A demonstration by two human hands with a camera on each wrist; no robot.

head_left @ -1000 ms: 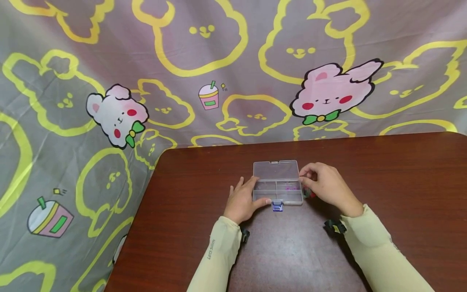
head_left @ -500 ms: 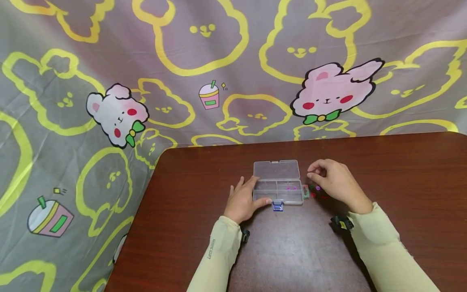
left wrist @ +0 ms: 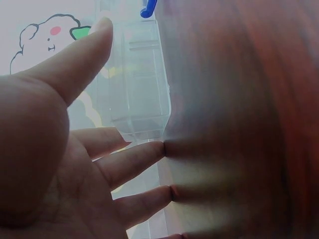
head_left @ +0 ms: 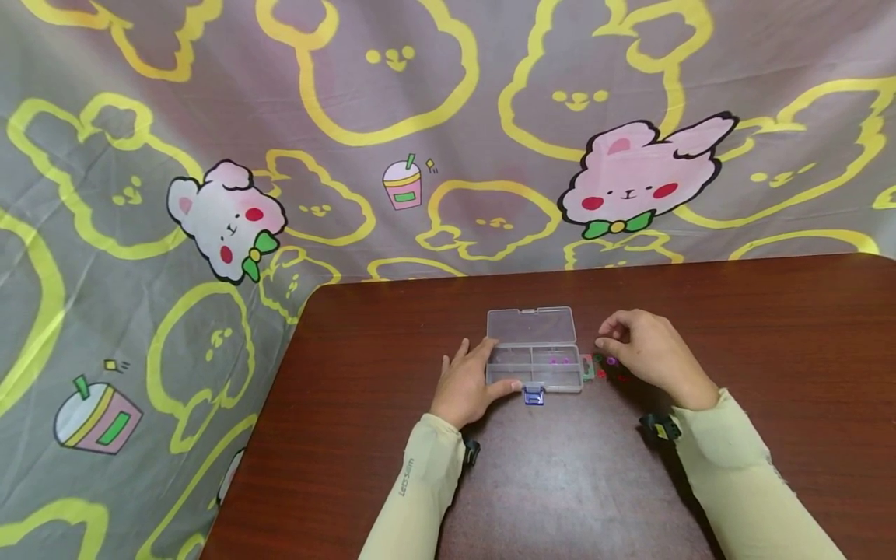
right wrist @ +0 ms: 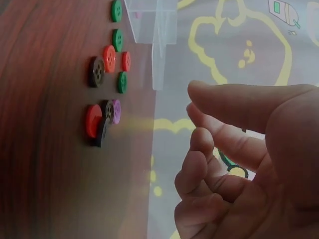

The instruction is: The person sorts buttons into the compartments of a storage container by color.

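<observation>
A dark wood table [head_left: 546, 482] holds a clear compartment box [head_left: 560, 380], its lid [head_left: 530, 325] folded back on the far side; the work in hand looks to be at an early stage. A person's left hand [head_left: 463, 386], thumb and fingers spread, rests against the box's left end. The right hand [head_left: 649, 351] is raised to the right, thumb and forefinger nearly meeting with nothing visible between them. Two purple buttons [head_left: 565, 362] sit inside, apparently in the far right compartment; red buttons [right wrist: 93, 121], green buttons [right wrist: 122, 82], dark buttons [right wrist: 97, 71] and another purple button [right wrist: 116, 111] lie loose just right of the box, seemingly the share left.
</observation>
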